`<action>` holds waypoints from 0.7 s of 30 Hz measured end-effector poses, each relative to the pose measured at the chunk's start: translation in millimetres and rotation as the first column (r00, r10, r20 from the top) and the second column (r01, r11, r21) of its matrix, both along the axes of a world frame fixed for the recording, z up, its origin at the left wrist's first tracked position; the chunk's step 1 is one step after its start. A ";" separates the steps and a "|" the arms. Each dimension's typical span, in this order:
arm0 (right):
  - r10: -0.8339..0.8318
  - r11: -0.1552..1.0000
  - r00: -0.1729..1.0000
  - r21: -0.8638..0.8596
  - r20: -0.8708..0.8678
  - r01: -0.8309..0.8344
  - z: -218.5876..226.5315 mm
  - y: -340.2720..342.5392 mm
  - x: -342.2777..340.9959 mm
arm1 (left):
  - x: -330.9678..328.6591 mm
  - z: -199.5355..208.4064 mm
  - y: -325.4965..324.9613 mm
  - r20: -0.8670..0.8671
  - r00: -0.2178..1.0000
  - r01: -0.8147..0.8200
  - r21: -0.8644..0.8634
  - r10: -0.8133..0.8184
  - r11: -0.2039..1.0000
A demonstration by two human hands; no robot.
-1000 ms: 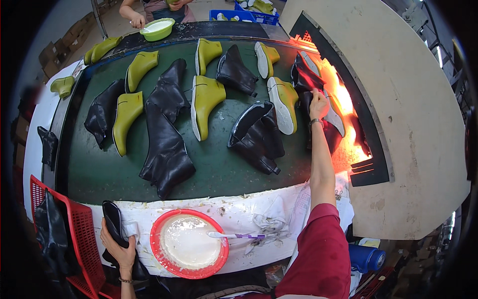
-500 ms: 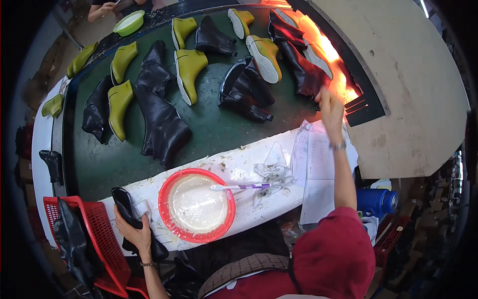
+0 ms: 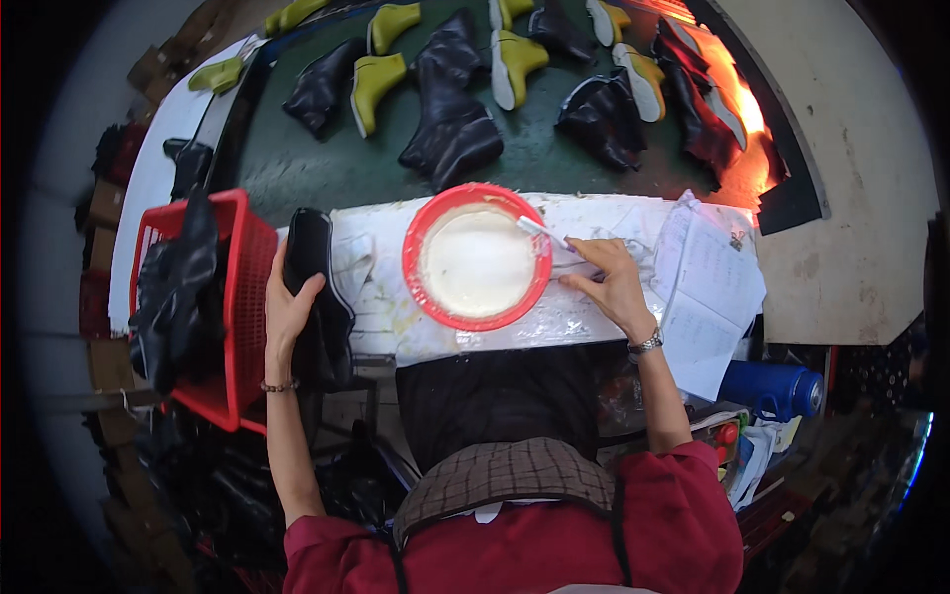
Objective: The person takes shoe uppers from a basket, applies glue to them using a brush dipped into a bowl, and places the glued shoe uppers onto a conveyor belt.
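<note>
My left hand [image 3: 287, 309] is wrapped round a black boot [image 3: 315, 267], which stands on end at the left end of the white work surface. Reaching in from the other side, my right hand [image 3: 616, 285] has its thumb and fingers apart. Its fingertips are at the purple and white handle of a toothbrush [image 3: 536, 228], which slants over the rim of a red bowl [image 3: 411, 265]. White liquid [image 3: 475, 259] fills the bowl. Where the fingers meet the handle is partly hidden.
A red plastic basket [image 3: 259, 233] with black boots [image 3: 183, 287] stands left. Beyond, black boots [image 3: 450, 119] and yellow-green boots [image 3: 376, 87] lie on a green conveyor [image 3: 366, 168], with a glowing orange heater [image 3: 747, 109] at right. Papers [image 3: 703, 307] and a blue flask [image 3: 777, 389] are right.
My right hand has come back from the boots by the heater to the toothbrush at the bowl. My left hand still holds the black boot. The whole view has shifted.
</note>
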State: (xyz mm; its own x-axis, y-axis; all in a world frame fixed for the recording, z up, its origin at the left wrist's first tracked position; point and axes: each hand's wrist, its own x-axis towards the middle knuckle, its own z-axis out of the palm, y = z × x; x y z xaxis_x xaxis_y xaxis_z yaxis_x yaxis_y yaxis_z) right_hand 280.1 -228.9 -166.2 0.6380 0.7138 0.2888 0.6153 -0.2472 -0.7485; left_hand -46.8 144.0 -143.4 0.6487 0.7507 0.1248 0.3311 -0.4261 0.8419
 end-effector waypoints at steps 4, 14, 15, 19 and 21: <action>0.071 0.997 0.996 -0.010 0.054 -0.070 -1.8 3.4 -2.8 | -3.0 67.2 -52.4 -0.069 0.996 -0.068 -0.221 0.054 0.973; 0.005 0.997 1.000 -0.074 0.018 -0.003 60.3 12.6 -30.4 | 11.2 87.4 -106.8 -0.004 0.997 0.065 -0.588 -0.083 0.807; 0.132 0.988 0.991 0.089 -0.035 -0.128 71.1 23.6 -36.0 | 14.5 89.8 -108.9 -0.012 0.990 0.102 -0.631 -0.141 0.769; 0.433 0.862 0.851 0.139 0.298 -0.487 107.0 59.1 -45.7 | 24.4 93.4 -117.5 0.002 0.951 0.210 -0.740 -0.310 0.639; 0.407 0.878 0.861 0.127 0.305 -0.461 105.5 64.5 -45.5 | 26.5 100.2 -120.1 0.043 0.944 0.254 -0.730 -0.328 0.635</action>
